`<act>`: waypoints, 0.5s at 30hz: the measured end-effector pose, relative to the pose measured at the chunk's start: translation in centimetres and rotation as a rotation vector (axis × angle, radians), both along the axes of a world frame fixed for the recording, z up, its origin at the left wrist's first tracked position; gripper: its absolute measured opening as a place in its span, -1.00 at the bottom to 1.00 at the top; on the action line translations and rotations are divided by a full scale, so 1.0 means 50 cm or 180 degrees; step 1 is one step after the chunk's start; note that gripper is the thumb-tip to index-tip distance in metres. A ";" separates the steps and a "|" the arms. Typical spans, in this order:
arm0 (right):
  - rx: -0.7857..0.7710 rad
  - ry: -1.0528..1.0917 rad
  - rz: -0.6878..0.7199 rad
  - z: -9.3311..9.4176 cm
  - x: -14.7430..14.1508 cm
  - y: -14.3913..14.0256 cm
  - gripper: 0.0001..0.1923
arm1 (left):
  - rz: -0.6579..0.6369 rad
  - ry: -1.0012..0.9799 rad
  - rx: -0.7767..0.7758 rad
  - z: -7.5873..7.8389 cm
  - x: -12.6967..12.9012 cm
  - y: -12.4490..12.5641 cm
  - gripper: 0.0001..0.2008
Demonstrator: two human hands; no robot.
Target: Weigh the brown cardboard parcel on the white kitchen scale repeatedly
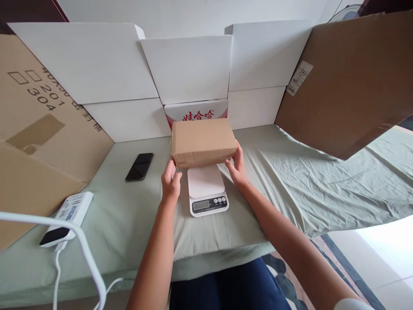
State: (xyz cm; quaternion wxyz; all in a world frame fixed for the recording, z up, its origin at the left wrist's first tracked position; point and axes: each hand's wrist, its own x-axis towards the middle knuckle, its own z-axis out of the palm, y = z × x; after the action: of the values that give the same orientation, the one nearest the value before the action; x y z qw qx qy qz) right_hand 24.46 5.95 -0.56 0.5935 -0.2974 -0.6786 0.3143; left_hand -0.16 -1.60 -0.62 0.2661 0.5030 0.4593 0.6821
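Bare hands (206,172), rectangular cardboard box (203,141)

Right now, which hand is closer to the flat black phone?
Left. The left hand grips the brown cardboard box just right of the flat black phone; the right hand holds the box's far side.

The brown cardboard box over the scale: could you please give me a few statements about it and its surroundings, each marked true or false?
1. Both hands hold the brown cardboard box, the left hand at its left end and the right hand at its right end. True.
2. The box hides the scale's display. False: the display shows in front of the box.
3. A black phone lies to the left of the kitchen scale. True.
4. The phone lies on the scale's platform. False: it lies on the green cloth, apart from the scale.
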 end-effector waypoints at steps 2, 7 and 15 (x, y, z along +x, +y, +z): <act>-0.0042 -0.0030 -0.0002 -0.005 0.012 -0.044 -0.10 | 0.0123 -0.0047 0.0012 -0.007 0.014 -0.050 -0.28; -0.0227 -0.0210 -0.0055 -0.035 0.036 -0.132 -0.13 | 0.0398 -0.0272 -0.0233 -0.051 0.043 -0.159 -0.26; -0.0216 -0.0340 -0.0172 -0.037 0.046 -0.159 -0.20 | 0.0289 -0.0395 -0.0324 -0.063 0.057 -0.188 -0.27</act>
State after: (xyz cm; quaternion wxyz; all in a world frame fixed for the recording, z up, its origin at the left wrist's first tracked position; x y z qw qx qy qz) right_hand 26.78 -2.01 -2.43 0.5543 -0.3519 -0.6900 0.3046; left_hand 2.67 -11.00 -3.77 0.2881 0.4243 0.4983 0.6990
